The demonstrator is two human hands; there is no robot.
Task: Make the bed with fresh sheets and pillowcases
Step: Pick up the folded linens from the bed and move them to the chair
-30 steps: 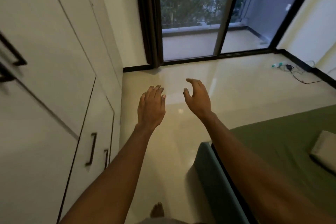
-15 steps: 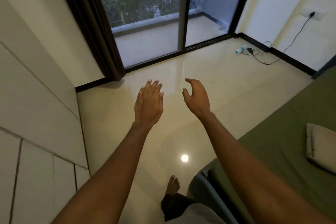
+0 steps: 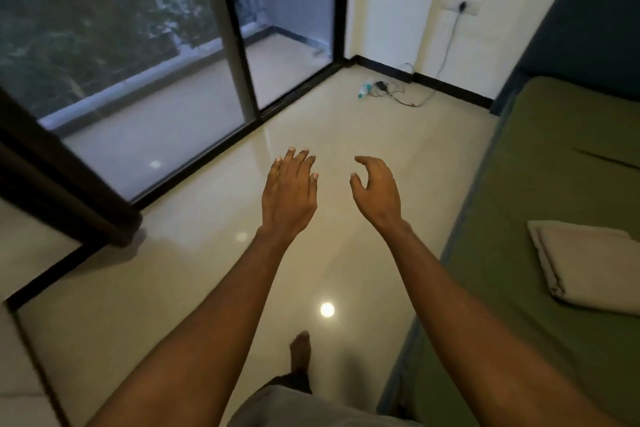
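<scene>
Both arms are stretched out in front over the glossy floor [image 3: 207, 270], and neither hand holds anything. The left hand [image 3: 289, 191] is palm-down, its fingers [image 3: 298, 163] straight and lying close side by side. The right hand [image 3: 375, 189] is turned edge-on, its fingers [image 3: 369, 162] loosely curled towards the thumb with a clear gap between them, pinching nothing. The two hands hang near each other and do not touch.

The bed [image 3: 554, 184] runs along to the right of the right hand's fingers, well apart from them, and is covered in a green sheet. On that sheet, to the right of the fingers and nearer the person, lies a folded beige cloth [image 3: 588, 270], flat and neatly stacked; I cannot tell whether it is a sheet or a pillowcase. The dark blue headboard [image 3: 588, 21] stands at the bed's far end, beyond the fingers and to the right.

Straight ahead of the fingertips, far off by the wall, a small bottle [image 3: 365, 91] lies on the floor just beside a tangle of cable [image 3: 408, 99] that climbs to a wall socket [image 3: 462, 7]. The sliding glass door [image 3: 156, 80] fills the space to the left of the left hand's fingers. Below the hands, a bare foot [image 3: 300, 350] is planted on the floor near a bright spot of reflected light [image 3: 327, 309].
</scene>
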